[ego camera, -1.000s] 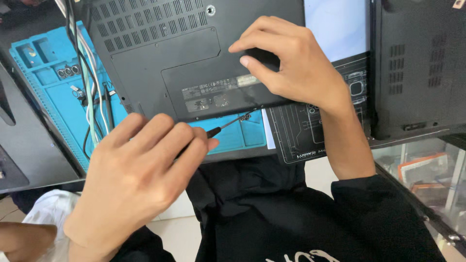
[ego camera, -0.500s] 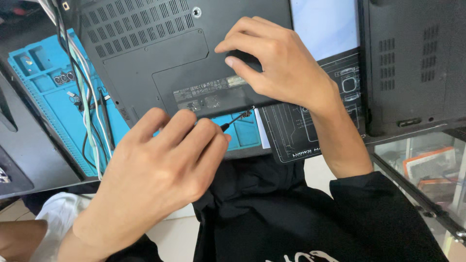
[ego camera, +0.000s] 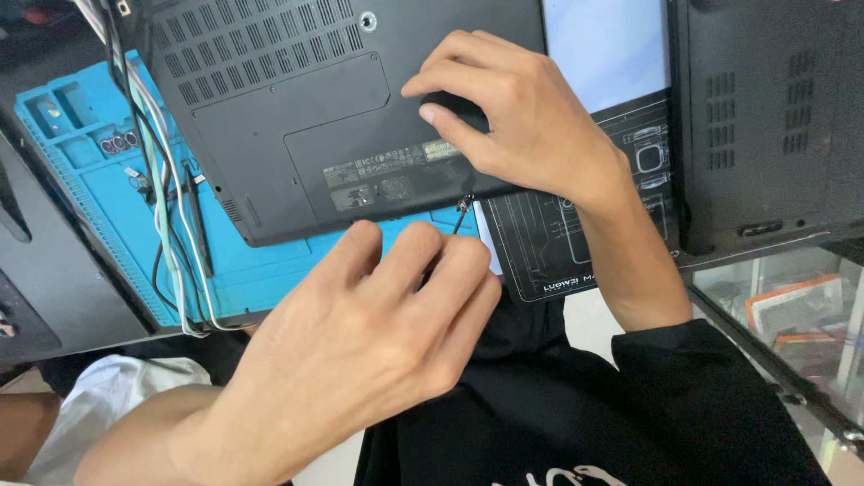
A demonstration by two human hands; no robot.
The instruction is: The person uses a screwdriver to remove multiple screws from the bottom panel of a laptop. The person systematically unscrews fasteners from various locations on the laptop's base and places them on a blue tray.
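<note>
Black laptop (ego camera: 342,117) is lying underside up, its near edge overhanging the blue work mat (ego camera: 90,171). Right hand (ego camera: 531,126) is pressing down on the laptop's near right corner, fingers (ego camera: 450,121) spread and bent flat against the casing, holding nothing, only steadying. Left hand (ego camera: 378,333) is sitting just in front of the laptop's near edge, fingers curled close together around the handle of a small screwdriver (ego camera: 461,214); the handle itself is hidden under them, only the thin shaft and tip are showing. The tip is meeting the laptop's edge just below the right hand, at what looks like a screw point, though the screw is too small to make out. A bundle of loose cables (ego camera: 166,207) is trailing over the mat to the left of the laptop. A black printed mat (ego camera: 585,243) is lying to the right of the laptop, and a second dark device (ego camera: 765,126) is standing beyond that. Risk, as judged: the tip is entering at a slant, so it could be camming out and rounding the screw head or scratching the casing; the overhanging laptop could be tipping if the right hand's pressure is easing.
</note>
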